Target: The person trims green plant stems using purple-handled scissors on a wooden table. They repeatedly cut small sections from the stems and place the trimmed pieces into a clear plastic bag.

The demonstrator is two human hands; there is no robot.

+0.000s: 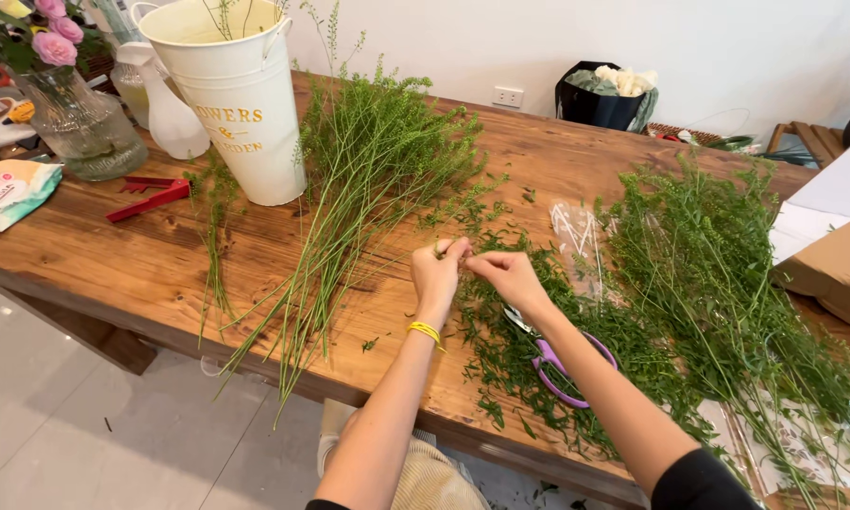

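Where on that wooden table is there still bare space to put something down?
Bare wood shows along the near edge of the table, between the red tool and the loose green stems. Another patch lies at the far side, behind the clear wrapper. Right of both hands, cuttings and purple scissors crowd everything.

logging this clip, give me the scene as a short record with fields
left hand: left hand pinches a thin green stem
right hand: right hand pinches the same stem, fingertips meeting the left's
left of hands: bundle of green stems, white metal bucket
right of hands: heap of green foliage
under right forearm: purple-handled scissors
surface: wooden table
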